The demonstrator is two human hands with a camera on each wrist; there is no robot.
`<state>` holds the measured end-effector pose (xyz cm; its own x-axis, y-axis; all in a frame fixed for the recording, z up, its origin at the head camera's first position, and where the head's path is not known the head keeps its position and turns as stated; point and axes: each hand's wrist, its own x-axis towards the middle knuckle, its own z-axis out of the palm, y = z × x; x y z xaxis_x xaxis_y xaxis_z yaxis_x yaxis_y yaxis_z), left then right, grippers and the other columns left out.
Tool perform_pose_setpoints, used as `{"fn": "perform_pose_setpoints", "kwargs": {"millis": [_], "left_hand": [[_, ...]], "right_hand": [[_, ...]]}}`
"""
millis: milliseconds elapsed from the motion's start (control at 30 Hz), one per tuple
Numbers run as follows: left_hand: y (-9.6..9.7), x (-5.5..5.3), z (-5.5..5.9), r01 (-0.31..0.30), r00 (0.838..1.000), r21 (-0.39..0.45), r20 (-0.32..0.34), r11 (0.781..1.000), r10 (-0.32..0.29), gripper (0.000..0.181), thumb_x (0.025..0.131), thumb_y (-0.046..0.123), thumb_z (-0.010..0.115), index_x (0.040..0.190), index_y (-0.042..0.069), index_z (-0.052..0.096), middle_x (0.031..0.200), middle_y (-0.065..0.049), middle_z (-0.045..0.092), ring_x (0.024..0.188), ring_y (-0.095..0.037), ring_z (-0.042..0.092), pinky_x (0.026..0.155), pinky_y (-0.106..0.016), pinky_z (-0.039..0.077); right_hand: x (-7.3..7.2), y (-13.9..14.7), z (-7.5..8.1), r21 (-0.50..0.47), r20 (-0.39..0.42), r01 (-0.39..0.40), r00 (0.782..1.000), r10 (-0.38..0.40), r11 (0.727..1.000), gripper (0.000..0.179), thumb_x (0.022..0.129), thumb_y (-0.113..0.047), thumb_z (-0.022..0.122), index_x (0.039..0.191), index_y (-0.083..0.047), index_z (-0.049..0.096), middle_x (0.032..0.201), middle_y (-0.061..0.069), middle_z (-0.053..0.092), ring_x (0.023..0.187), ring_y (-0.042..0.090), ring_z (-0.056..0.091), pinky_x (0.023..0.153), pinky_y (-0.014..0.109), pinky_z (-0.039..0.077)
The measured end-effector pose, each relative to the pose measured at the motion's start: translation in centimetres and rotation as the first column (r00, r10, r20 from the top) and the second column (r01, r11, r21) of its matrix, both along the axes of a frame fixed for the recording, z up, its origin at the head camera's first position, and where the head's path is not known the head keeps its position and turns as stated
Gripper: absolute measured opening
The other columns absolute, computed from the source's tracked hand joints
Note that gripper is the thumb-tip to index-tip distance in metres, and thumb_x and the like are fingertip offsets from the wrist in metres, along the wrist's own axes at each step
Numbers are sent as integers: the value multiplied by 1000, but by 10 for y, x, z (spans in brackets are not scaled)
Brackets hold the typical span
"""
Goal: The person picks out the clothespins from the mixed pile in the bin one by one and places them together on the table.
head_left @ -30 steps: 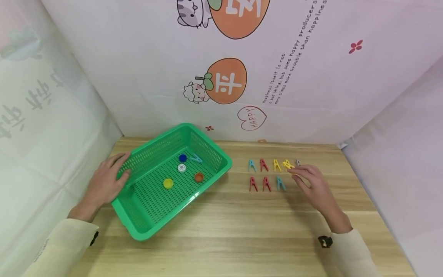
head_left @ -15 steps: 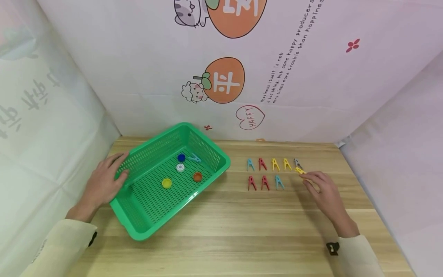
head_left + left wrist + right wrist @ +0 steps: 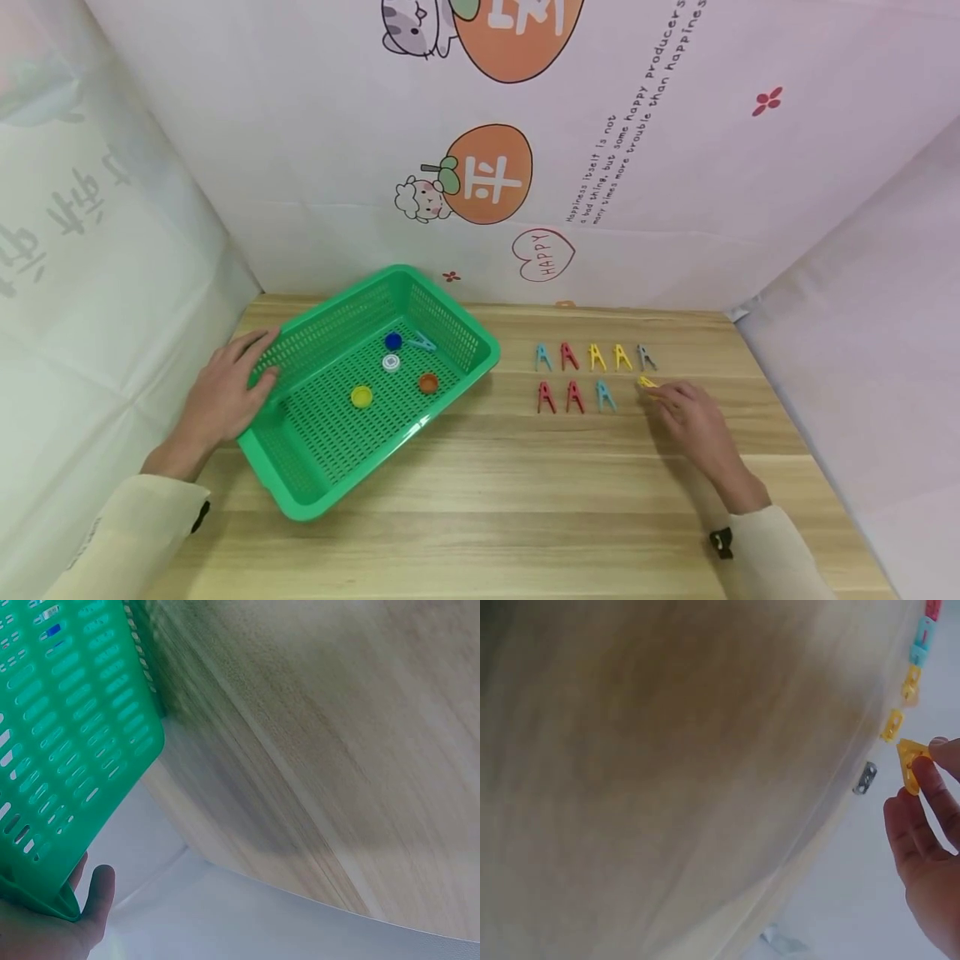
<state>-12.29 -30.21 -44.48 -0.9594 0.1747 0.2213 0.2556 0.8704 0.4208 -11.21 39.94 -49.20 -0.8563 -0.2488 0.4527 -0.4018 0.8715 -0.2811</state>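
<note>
My right hand (image 3: pixel 693 425) pinches a yellow clothespin (image 3: pixel 647 382) between thumb and fingers, low over the table at the right end of the front row. In the right wrist view the same yellow clothespin (image 3: pixel 911 761) shows at the fingertips. Behind it lies a grey clothespin (image 3: pixel 646 357), last in the back row, next to a yellow clothespin (image 3: pixel 622 357). A light blue clothespin (image 3: pixel 605 396) lies just left of the hand. At the left, my left hand (image 3: pixel 228 387) holds the rim of a green basket (image 3: pixel 401 437), also seen from outside in the left wrist view.
Inside the basket are a blue cap (image 3: pixel 393 341), a white cap (image 3: pixel 391 362), a yellow cap (image 3: pixel 362 397), an orange cap (image 3: pixel 428 383) and a light blue clothespin (image 3: pixel 422 342). Red clothespins (image 3: pixel 546 397) lie in both rows. A printed sheet (image 3: pixel 637 258) stands behind the table.
My right hand has carried the yellow clothespin from the back row, rightward and then toward me, to the front row's right end. The left hand stays on the basket rim.
</note>
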Motion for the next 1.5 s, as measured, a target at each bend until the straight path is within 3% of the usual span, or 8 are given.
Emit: {"fn": "perform_pose_setpoints", "kwargs": {"millis": [300,600,933,1500], "left_hand": [[-1,-1,-1,-1,1000,-1,-5,1000,1,60,113,22,52,168,3,38,164,-31,42,141,-59,43,106,-78,40],[0,-1,-1,6,1000,3,-10,1000,-6,59,113,21,53,167,3,39,164,-31,42,141,-59,43,107,-77,40],[-1,-2,-1,5,1000,6,-9,1000,-5,60,113,22,53,168,4,37,165,-30,42,142,-58,42,107,-77,40],[-1,-2,0,2,1000,4,-5,1000,-2,59,113,23,52,167,3,39,164,-31,41,141,-59,42,105,-78,40]], "right_hand": [[-8,-8,-2,53,96,-16,995,11,998,33,91,8,80,122,-1,79,115,20,75,107,43,69,93,65,57],[-13,-18,0,128,154,-33,988,12,991,24,95,0,80,119,-1,80,115,19,75,104,41,72,88,60,62],[-12,-18,-3,122,224,-43,975,15,992,21,99,0,76,119,-2,80,113,16,75,101,36,74,87,58,63],[-5,-22,-5,137,163,-92,984,70,986,26,96,9,75,117,-4,82,111,14,75,100,35,75,85,56,64]]}}
